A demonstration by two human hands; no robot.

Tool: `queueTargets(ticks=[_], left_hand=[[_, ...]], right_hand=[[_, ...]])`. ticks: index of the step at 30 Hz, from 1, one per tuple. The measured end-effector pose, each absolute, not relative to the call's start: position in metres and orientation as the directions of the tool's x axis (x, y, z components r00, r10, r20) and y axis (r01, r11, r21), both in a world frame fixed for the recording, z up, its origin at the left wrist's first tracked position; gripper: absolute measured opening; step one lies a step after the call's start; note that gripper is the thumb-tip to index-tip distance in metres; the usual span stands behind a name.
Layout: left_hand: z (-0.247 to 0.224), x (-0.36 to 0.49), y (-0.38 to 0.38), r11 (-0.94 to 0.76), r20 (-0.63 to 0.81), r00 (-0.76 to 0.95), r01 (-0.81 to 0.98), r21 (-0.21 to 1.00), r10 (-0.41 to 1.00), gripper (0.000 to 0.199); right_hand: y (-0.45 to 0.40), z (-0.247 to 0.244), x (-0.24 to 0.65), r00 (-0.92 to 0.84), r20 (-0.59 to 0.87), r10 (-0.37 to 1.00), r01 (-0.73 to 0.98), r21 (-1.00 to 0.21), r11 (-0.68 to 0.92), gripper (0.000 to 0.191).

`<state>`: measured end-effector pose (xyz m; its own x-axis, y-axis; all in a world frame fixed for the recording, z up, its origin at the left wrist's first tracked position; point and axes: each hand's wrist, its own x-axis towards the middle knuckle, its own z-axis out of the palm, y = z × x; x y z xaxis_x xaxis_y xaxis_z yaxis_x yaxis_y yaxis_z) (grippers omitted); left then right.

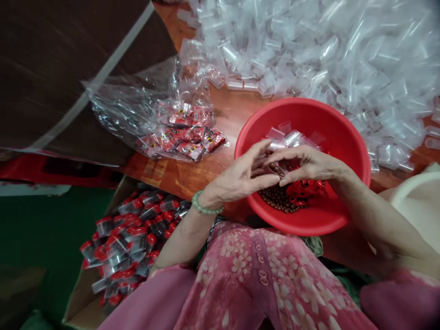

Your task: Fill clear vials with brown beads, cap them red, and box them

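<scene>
A red plastic basin stands in front of me, and both my hands are over its near left part. My left hand, with a green bead bracelet at its wrist, has fingers and thumb curved toward my right hand. My right hand's fingertips and thumb are bent in to meet it. Some brown beads and clear plastic show between them, but what each hand grips is mostly hidden. Brown beads, small red plastic parts and clear plastic tubes lie inside the basin.
A large heap of clear tubes covers the far side of the wooden table. Left of the basin lies a clear bag with red printed packets. Below left, a cardboard box holds many red-capped tubes. A white container stands right.
</scene>
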<state>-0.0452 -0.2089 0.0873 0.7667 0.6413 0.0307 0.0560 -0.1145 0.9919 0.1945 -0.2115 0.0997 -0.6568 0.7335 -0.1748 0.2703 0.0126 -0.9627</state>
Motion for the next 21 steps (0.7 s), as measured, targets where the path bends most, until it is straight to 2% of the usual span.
queueTargets(ticks=[2, 7, 9, 13, 17, 21], left_hand=[[0.081, -0.044, -0.213, -0.103, 0.024, 0.764, 0.056, 0.993, 0.644, 0.076], [0.080, -0.039, -0.212, -0.268, 0.055, 0.751, 0.165, 0.949, 0.658, 0.077], [0.078, -0.037, -0.211, -0.230, 0.057, 0.728, 0.140, 0.963, 0.683, 0.077], [0.067, -0.035, -0.209, -0.036, 0.019, 0.720, 0.008, 0.999, 0.693, 0.083], [0.064, -0.035, -0.208, -0.103, 0.004, 0.679, 0.104, 0.989, 0.734, 0.084], [0.068, -0.035, -0.209, -0.158, -0.001, 0.672, 0.175, 0.972, 0.741, 0.088]], right_hand=[[-0.210, 0.100, 0.194, -0.653, -0.177, 0.737, 0.267, -0.964, 0.005, 0.047], [-0.210, 0.098, 0.190, -0.590, -0.147, 0.794, 0.157, -0.985, -0.066, 0.048], [-0.211, 0.099, 0.188, -0.552, -0.126, 0.824, 0.112, -0.991, -0.077, 0.047], [-0.211, 0.101, 0.186, -0.531, -0.100, 0.841, 0.027, -0.994, -0.102, 0.041], [-0.211, 0.100, 0.186, -0.505, -0.089, 0.859, 0.047, -0.996, -0.076, 0.036], [-0.211, 0.102, 0.189, -0.485, -0.036, 0.874, 0.110, -0.994, 0.020, 0.041]])
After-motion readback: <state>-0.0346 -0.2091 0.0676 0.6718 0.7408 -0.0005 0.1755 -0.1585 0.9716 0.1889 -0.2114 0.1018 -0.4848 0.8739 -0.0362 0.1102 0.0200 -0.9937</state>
